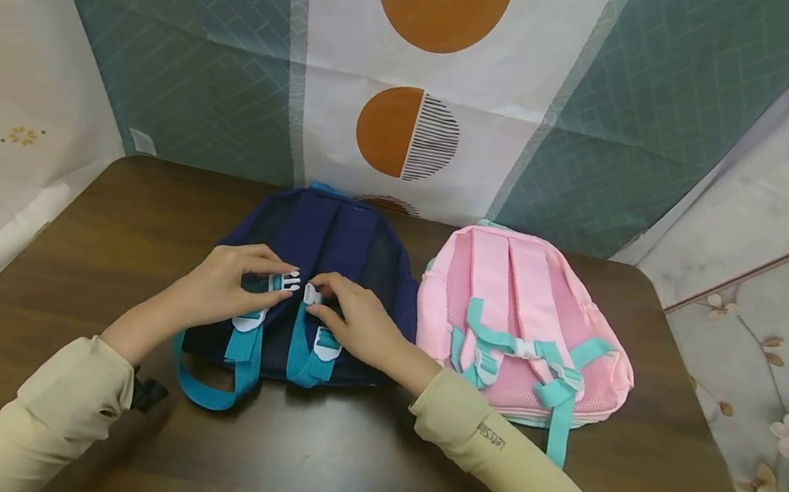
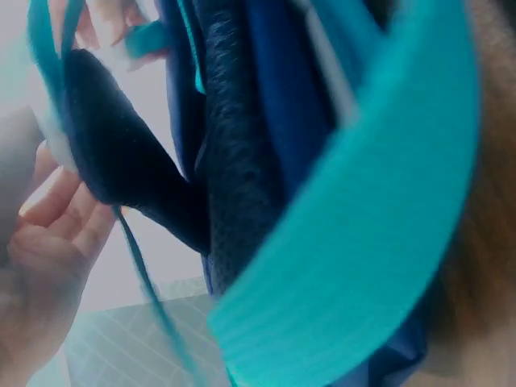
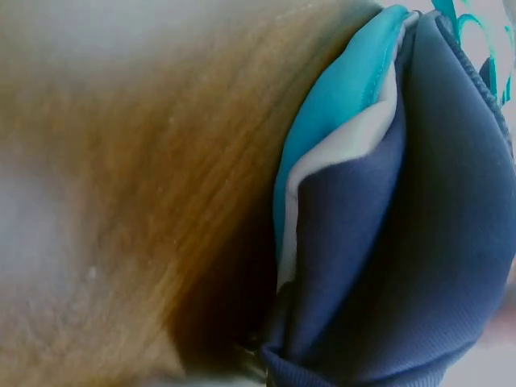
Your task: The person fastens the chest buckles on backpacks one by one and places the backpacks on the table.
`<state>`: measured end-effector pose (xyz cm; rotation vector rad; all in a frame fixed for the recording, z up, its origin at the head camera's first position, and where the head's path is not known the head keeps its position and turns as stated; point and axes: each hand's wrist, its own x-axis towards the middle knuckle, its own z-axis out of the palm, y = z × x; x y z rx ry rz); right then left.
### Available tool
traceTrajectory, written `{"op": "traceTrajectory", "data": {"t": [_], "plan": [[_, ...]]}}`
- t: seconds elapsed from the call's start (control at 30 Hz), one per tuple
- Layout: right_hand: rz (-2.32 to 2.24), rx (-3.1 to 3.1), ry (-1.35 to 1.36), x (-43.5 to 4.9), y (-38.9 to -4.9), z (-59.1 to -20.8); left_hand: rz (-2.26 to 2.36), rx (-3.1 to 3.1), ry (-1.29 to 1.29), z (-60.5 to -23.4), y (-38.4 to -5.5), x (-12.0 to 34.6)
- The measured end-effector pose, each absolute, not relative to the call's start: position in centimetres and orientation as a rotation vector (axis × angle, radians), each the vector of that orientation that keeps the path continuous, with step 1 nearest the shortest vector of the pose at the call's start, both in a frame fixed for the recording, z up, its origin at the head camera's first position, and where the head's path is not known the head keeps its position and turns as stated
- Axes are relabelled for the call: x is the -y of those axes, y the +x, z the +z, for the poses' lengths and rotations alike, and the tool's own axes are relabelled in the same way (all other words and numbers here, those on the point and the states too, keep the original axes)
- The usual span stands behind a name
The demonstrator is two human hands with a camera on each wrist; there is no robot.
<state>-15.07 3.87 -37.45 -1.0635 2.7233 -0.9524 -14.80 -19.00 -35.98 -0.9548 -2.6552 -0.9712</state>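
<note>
Nearest the camera are the two beige fabric sleeves (image 1: 520, 482) of a person, reaching in over a dark brown wood-grain table (image 1: 335, 456). At their ends, both hands work above the lower part of a navy cloth backpack (image 1: 343, 247), which lies with its shoulder straps facing up. The left hand (image 1: 226, 281) pinches a white plastic buckle half with prongs (image 1: 289, 281) between thumb and fingers; the right hand (image 1: 357, 321) pinches the matching white plastic socket half (image 1: 312, 294), its strap hanging below. The prongs face the socket, near but apart, so the step in hand seems to be handling this buckle, probably to fasten it. If so, the next move calls for lining the prongs up squarely with the socket and pushing until they catch. A flat teal webbing loop (image 1: 203, 396) droops onto the table beside the bag's lower left corner. Just right of it lies a pink cloth backpack (image 1: 539, 292), its own white plastic buckle (image 1: 525, 348) joined.
</note>
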Motion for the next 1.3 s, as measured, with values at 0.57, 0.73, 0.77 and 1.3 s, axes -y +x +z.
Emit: {"op": "traceTrajectory", "data": {"t": [0.57,0.73,0.77,1.3], "plan": [[-0.742,-2.948,-1.175,-4.4,-15.4,-36.0,-0.902,2.693,-1.135,-34.8,-15.6,18.5],[-0.789,-2.950,-1.175,-4.2,-15.1,-36.0,-0.899,2.714,-1.107,-34.9,-15.7,18.3],[-0.803,-2.952,-1.171,-4.2,-15.1,-36.0,-0.894,2.718,-1.097,-34.9,-15.7,18.3],[-1.086,-2.834,-1.406,-4.0,-14.8,-37.1,-1.021,2.849,-0.954,-34.6,-14.8,18.5]]}}
